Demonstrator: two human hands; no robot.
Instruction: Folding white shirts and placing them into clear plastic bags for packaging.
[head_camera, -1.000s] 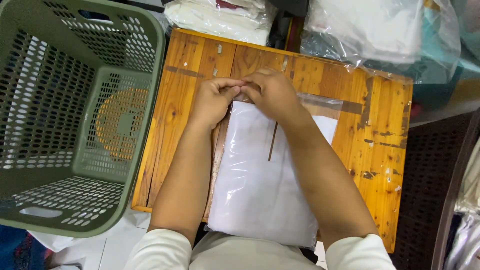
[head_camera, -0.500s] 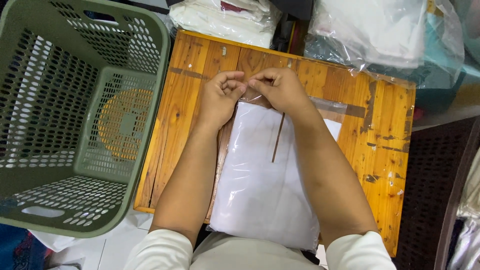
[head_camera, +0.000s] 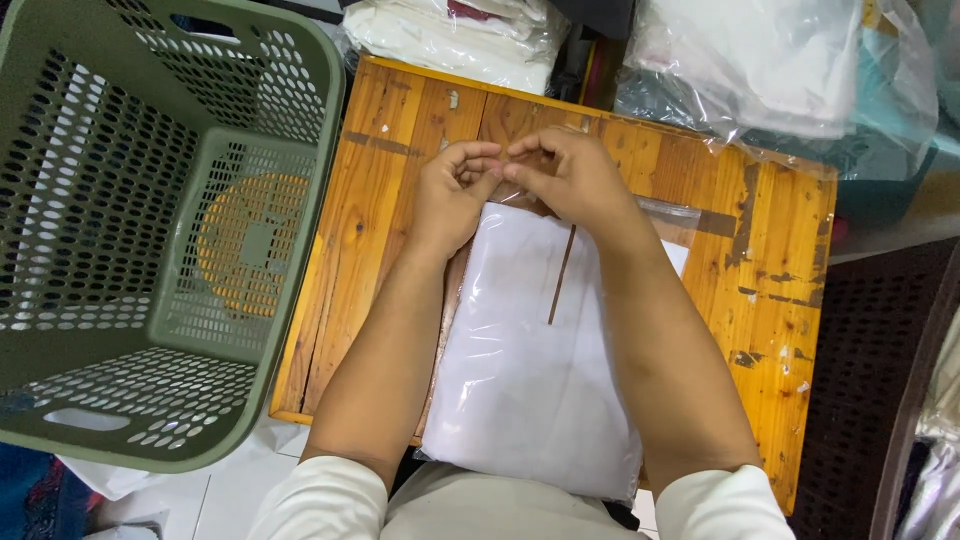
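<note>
Currently both forearms run up from the bottom edge and converge over the wooden table (head_camera: 770, 300). Left hand (head_camera: 452, 195) and right hand (head_camera: 570, 175) meet fingertip to fingertip at the far end of the clear plastic bag (head_camera: 530, 370), fingers curled in a narrow pinch on its top flap. Wrists rest low, knuckles up. Bag lies flat mid-table with folded white cloth inside, near end overhanging the front edge. Green perforated laundry basket (head_camera: 90, 440) stands just beside the table on the left. Bagged white bundles (head_camera: 760, 60) sit beyond the far edge.

hands (head_camera: 520, 185) pinching bagged white garment (head_camera: 540, 350), wooden table (head_camera: 770, 330)
</note>
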